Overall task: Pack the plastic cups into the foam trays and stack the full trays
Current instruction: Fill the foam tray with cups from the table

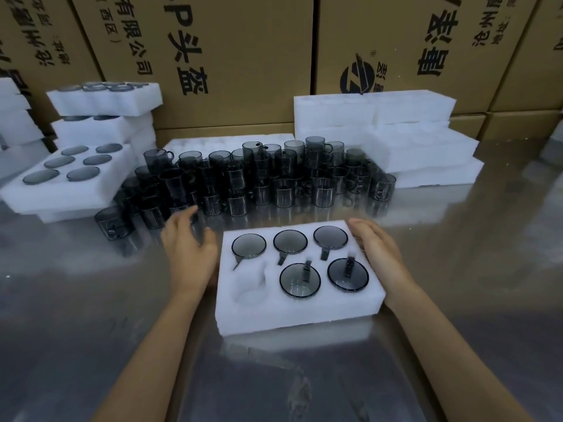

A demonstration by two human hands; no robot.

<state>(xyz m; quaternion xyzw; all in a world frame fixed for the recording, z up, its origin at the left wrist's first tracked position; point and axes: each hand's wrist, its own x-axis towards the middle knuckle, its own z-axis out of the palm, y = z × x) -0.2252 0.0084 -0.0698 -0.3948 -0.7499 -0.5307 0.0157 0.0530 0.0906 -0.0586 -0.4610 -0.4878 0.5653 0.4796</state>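
I see my left hand and right hand laid flat-fingered against the ends of the foam tray, gripping nothing else. It sits on the worktop — five cups seated, one pocket bare — loose cups massed behind.

front: loose cups block | sides: foam stacks | near table: bare

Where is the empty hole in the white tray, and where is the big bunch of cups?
empty hole (248,295), head view, on its foam floor
bunch of cups (259,181), head view, on a cup in the middle
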